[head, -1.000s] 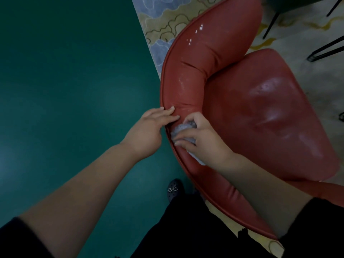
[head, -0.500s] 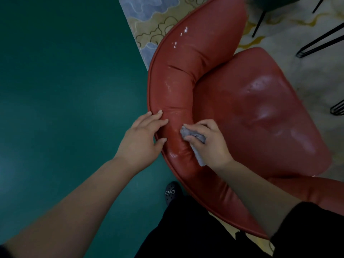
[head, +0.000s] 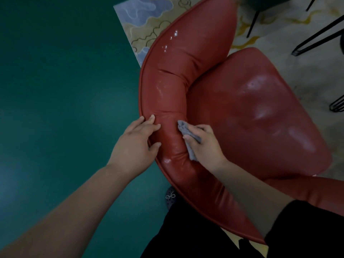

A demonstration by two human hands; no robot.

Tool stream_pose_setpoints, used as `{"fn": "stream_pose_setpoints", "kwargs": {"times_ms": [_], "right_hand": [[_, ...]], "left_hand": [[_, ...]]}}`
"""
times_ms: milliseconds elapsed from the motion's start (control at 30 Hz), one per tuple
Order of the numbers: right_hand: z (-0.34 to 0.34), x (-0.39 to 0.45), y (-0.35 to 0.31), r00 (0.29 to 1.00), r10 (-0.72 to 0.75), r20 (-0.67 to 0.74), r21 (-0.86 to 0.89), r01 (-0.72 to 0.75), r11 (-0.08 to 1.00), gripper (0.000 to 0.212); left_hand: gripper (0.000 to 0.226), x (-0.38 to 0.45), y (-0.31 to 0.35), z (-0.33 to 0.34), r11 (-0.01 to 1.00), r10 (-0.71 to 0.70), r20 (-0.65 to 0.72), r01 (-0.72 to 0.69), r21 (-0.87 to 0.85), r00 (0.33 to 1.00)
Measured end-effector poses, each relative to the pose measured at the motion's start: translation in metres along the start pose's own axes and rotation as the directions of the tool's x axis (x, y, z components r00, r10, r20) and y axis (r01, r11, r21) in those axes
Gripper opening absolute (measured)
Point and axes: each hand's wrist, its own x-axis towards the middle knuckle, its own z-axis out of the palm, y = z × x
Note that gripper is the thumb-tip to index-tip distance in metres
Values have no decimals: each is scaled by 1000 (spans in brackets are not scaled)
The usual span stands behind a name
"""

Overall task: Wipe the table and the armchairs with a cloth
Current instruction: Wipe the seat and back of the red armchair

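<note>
A red leather armchair [head: 251, 112] fills the middle and right of the head view, seen from above and behind its curved backrest. My right hand [head: 206, 144] holds a small grey cloth [head: 188, 135] pressed against the inner face of the backrest. My left hand [head: 135, 144] rests on the outer rim of the backrest, fingers spread over the edge and thumb against the leather. Wet shine shows on the backrest top and the seat.
A dark green floor [head: 65, 90] lies to the left. A patterned rug [head: 149, 21] lies under the chair. Black metal legs [head: 316, 34] of other furniture stand at the top right. My dark shoe [head: 170, 198] and dark trousers are below the chair.
My right hand with the cloth has slid from the backrest's rim onto its inner face. My left hand has moved a little down along the outer rim.
</note>
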Motion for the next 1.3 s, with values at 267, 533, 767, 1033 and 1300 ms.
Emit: {"fn": "stream_pose_setpoints", "kwargs": {"times_ms": [267,533,767,1033,1300], "right_hand": [[-9,13,-5,998,-47,-29,93,49,994,27],[-9,11,11,999,1,39,-60,2,998,35],[-14,28,-12,990,-126,-62,25,128,991,35],[22,45,-24,937,-349,7,-102,348,932,45],[27,53,-30,966,-195,-168,-52,189,981,39]], "left_hand": [[53,-2,1,3,1000,-12,-2,12,-4,1000],[53,-2,2,2,1000,-30,20,30,-5,999],[42,0,-3,-5,998,-32,7,32,-62,999],[41,12,-15,-17,996,87,46,-88,10,995],[36,47,-37,-36,977,212,92,-214,4,973]]}}
